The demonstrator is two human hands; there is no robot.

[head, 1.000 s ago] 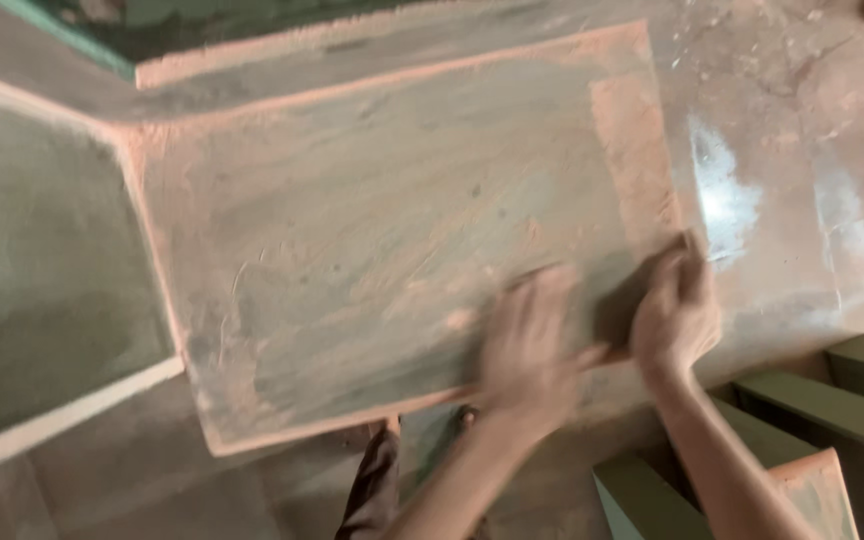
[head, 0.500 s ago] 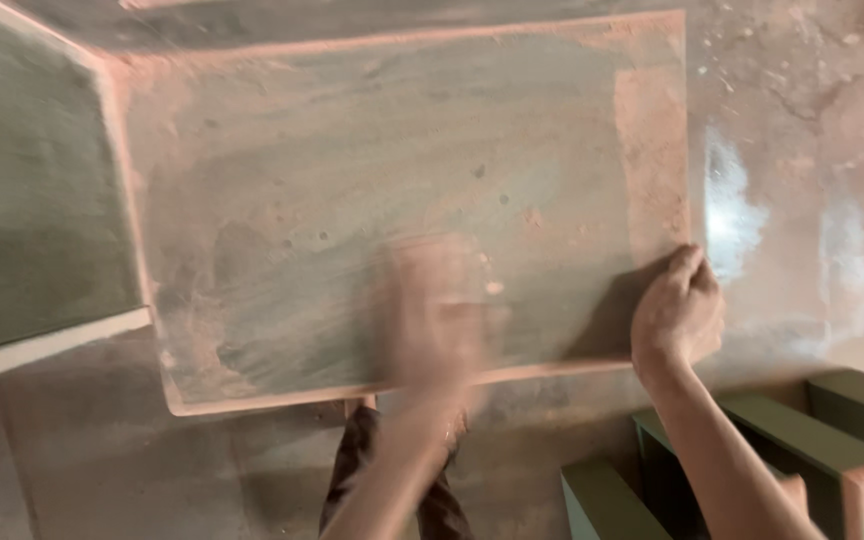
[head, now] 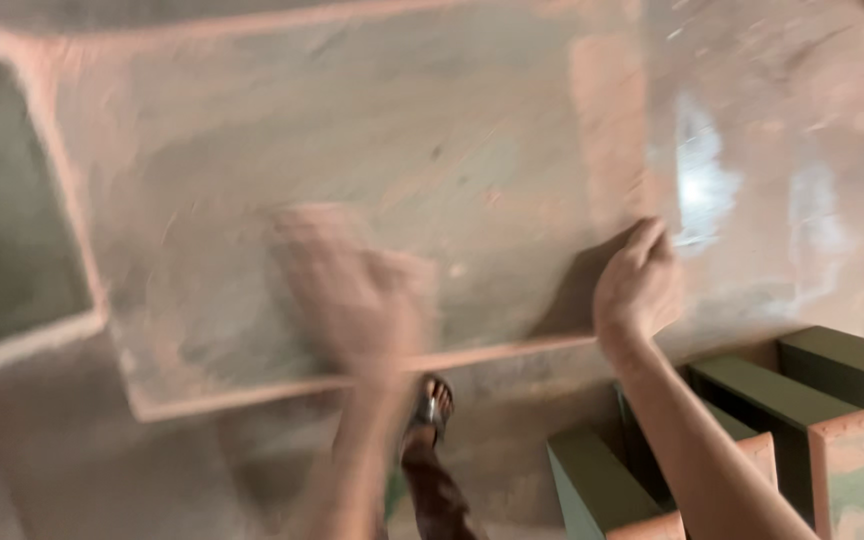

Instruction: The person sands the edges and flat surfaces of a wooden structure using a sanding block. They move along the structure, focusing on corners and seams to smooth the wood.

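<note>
Right hand point(head: 637, 285) curled over the near right corner of a large stone slab point(head: 372, 180), gripping its edge. Left hand point(head: 352, 290) lies on the slab's near part, motion-blurred; grip cannot be told. Slab lies flat, dusted reddish, long axis left to right. Greenish slabs point(head: 812, 400) stand on edge right of it; sandalled foot point(head: 432, 410) below its near edge.

A: Can you make out the left hand point(head: 352, 290)?

B: Only a smear over the near part of the stone slab point(head: 352, 130); fingers and grip can't be told.

A: And the slab?

B: Its far edge is cut off at the top. The upright slabs point(head: 832, 430) at near right run out of view.
</note>
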